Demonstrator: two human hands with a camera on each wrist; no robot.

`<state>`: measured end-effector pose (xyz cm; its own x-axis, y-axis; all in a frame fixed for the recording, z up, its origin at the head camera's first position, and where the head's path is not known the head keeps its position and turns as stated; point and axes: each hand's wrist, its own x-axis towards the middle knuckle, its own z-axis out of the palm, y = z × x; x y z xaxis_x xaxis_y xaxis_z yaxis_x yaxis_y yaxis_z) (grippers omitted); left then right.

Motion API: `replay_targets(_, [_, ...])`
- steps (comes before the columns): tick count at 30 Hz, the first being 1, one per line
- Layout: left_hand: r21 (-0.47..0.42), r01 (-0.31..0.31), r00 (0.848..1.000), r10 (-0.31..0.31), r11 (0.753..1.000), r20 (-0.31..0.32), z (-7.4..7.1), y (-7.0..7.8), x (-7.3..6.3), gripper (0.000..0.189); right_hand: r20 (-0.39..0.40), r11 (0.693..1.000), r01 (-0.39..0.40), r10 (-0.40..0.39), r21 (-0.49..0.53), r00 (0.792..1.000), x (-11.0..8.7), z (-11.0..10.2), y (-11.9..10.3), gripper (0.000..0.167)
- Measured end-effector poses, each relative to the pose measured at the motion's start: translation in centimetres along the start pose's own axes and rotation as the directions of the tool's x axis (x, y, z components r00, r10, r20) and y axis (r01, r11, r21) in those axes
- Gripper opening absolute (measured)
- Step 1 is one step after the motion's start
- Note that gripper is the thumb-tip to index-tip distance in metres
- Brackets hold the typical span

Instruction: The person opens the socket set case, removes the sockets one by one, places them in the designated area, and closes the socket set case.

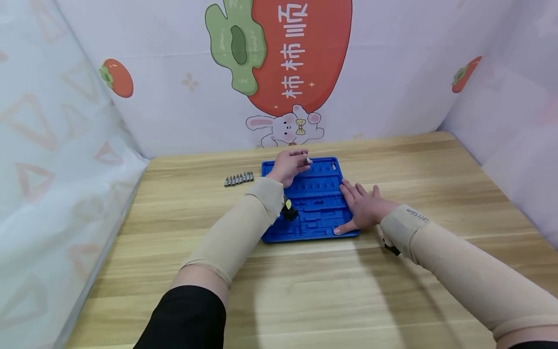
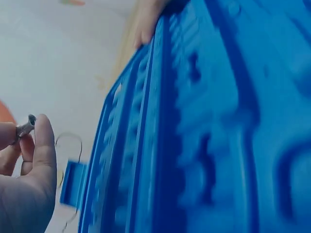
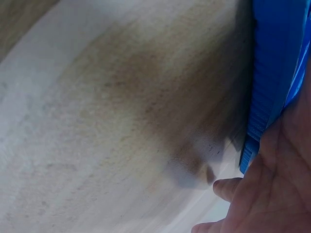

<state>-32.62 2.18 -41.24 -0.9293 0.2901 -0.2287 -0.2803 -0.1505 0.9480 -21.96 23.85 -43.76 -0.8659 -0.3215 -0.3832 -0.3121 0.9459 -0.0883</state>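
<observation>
A blue moulded tool case tray [image 1: 320, 203] lies on the table, its rows of slots facing up. Over its far part, my left hand [image 1: 287, 167] pinches a small silvery metal socket [image 2: 25, 127] between thumb and fingers. The socket's hollow end shows in the left wrist view. My right hand [image 1: 365, 207] lies spread along the tray's right edge, thumb on the near right corner and fingers against the side. One small metal piece [image 1: 333, 166] sits in the tray's far right slot.
To the left of the tray, several small metal bits [image 1: 239, 179] stand in a neat row on the wooden table [image 1: 183, 213]. A printed white cloth [image 1: 383, 92] hangs behind the table and along both sides.
</observation>
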Motion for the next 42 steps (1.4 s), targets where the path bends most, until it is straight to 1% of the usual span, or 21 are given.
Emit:
replay_targets(5, [-0.028,-0.012,0.998,0.011,1.000,-0.057,-2.0,0.3,-0.2,0.038,0.002,1.000,0.001,-0.001,0.009,1.000,-0.3,-0.2,0.3,0.139])
replay_targets(8, [-0.033,-0.019,0.997,0.016,0.999,-0.074,-3.0,0.4,-0.4,0.037,0.004,1.000,0.004,-0.004,0.017,1.000,-0.4,-0.2,0.3,0.138])
replay_targets(11, [-0.034,-0.025,0.997,0.022,0.999,-0.075,-4.0,0.5,-0.5,0.037,0.008,1.000,0.002,-0.002,0.022,1.000,-0.5,-0.3,0.1,0.136])
replay_targets(17, [-0.022,-0.008,0.997,0.006,1.000,-0.080,-5.9,0.7,-0.8,0.041,0.004,1.000,0.000,0.000,0.020,1.000,-0.3,-0.2,0.0,0.134])
replay_targets(24, [0.024,0.002,0.987,0.001,1.000,-0.159,-8.3,0.9,-1.2,0.040,-0.008,0.999,0.011,-0.011,0.039,1.000,-0.1,0.1,0.5,0.141])
replay_targets(28, [0.018,-0.002,0.984,0.005,1.000,-0.177,-9.7,1.1,-1.6,0.041,-0.005,0.999,0.013,-0.013,0.051,1.000,0.0,0.3,0.7,0.144])
replay_targets(32, [0.003,-0.006,0.982,0.006,1.000,-0.189,-11.3,1.1,-2.0,0.042,0.010,0.999,0.018,-0.019,0.051,1.000,-0.1,0.1,0.4,0.142])
replay_targets(36, [0.025,-0.009,0.980,0.013,1.000,-0.197,-13.1,1.5,-2.5,0.043,0.011,0.999,0.017,-0.018,0.044,1.000,-0.2,0.0,0.3,0.140])
replay_targets(38, [0.043,-0.010,0.980,0.018,0.999,-0.199,-14.0,1.7,-2.7,0.043,-0.005,0.999,0.021,-0.021,0.043,1.000,-0.1,0.0,0.3,0.141])
replay_targets(42, [0.056,0.000,0.978,0.012,0.998,-0.207,-16.2,2.1,-3.3,0.045,-0.010,0.999,0.025,-0.024,0.034,1.000,0.2,0.3,0.6,0.142])
